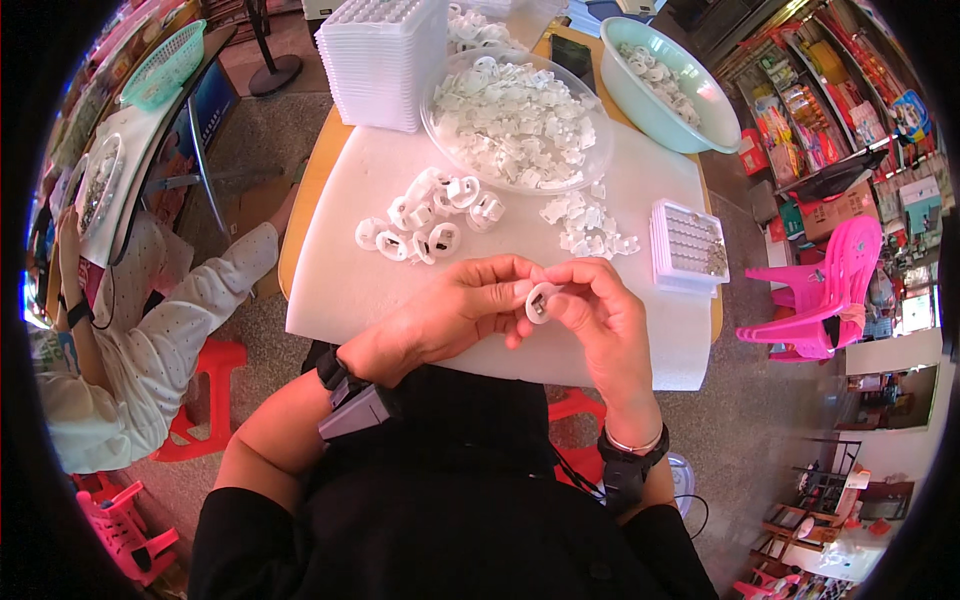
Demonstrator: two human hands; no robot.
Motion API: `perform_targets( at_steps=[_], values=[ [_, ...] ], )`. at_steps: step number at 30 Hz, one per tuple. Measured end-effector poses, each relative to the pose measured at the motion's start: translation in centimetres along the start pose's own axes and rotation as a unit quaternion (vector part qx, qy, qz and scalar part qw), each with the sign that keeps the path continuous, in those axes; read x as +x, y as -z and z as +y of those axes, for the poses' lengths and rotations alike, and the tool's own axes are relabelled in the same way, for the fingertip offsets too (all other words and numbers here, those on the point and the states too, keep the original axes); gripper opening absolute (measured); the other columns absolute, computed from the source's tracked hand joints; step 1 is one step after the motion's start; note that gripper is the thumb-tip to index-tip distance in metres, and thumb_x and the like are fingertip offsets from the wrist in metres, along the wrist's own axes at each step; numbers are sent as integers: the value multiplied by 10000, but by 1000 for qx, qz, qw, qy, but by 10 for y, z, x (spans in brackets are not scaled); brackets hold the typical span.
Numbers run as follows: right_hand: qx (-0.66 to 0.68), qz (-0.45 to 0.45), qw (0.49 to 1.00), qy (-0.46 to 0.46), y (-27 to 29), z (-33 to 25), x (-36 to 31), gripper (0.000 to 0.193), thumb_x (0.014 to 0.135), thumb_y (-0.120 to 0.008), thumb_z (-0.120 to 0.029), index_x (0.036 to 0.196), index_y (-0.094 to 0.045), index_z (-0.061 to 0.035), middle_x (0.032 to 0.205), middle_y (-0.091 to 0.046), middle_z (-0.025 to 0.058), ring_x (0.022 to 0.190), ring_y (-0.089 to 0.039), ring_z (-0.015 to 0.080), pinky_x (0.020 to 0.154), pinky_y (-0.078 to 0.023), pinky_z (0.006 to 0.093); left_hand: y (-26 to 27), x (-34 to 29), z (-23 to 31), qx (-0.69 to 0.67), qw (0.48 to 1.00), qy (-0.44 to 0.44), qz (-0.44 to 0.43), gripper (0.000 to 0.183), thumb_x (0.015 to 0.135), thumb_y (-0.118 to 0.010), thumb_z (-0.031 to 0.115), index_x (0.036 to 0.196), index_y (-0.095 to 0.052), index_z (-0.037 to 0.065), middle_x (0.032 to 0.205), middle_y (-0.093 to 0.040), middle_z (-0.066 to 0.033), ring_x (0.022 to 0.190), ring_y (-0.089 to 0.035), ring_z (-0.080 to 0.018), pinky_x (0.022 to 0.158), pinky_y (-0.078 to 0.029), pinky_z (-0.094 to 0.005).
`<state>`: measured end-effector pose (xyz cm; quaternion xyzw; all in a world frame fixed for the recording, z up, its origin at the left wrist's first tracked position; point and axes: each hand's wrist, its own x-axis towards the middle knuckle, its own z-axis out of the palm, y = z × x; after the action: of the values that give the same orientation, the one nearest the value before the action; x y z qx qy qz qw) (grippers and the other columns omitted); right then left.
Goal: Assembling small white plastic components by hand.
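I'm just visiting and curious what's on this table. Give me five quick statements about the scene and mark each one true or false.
1. The left hand and right hand both have their fingers on one small white ring-shaped part. True.
2. The big basin at the table's far right is pink. False: the basin is pale blue-green.
3. Loose whitish pieces are heaped in a round, clear dish. True.
4. The tall stack of white trays stands to the right of that dish. False: the tall stack stands to its left.
5. A pink plastic chair stands to the right of the table. True.
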<state>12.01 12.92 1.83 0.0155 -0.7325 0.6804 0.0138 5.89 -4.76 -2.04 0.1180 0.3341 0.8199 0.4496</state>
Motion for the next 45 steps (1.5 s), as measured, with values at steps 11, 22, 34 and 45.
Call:
perform_targets(
  at_steps=[11,22,34,45],
  values=[
    [168,94,976,-104,-4,0,-2,89,874,-620,-78,924,-603,-6,777,-633,58,632,-553,68,552,-443,211,-10,-1,1,26,999,-7,23,303,1001,-453,214,1204,-507,-4,1015,-594,-81,831,-589,-154,690,-482,-277],
    [55,166,981,-79,7,9,-9,95,875,-639,-104,930,-648,-26,804,-649,46,664,-570,98,602,-454,237,2,-4,-8,3,998,-50,22,309,986,-476,126,1247,-512,-36,1046,-600,-70,915,-577,-150,794,-479,-287],
    [-492,148,841,171,31,29,35,99,784,-670,-59,879,-648,-46,848,-577,81,856,-567,270,730,-471,388,-2,-1,-1,7,999,-28,22,315,986,-477,138,1241,-512,-45,1027,-596,-81,869,-591,-151,783,-493,-290],
    [-385,121,897,180,25,30,-5,122,740,-649,33,844,-624,-26,852,-599,80,771,-572,276,659,-478,358,-1,-1,-4,-16,999,-27,26,320,984,-478,142,1239,-512,-49,1007,-600,-80,847,-593,-149,750,-497,-287]
  ],
)
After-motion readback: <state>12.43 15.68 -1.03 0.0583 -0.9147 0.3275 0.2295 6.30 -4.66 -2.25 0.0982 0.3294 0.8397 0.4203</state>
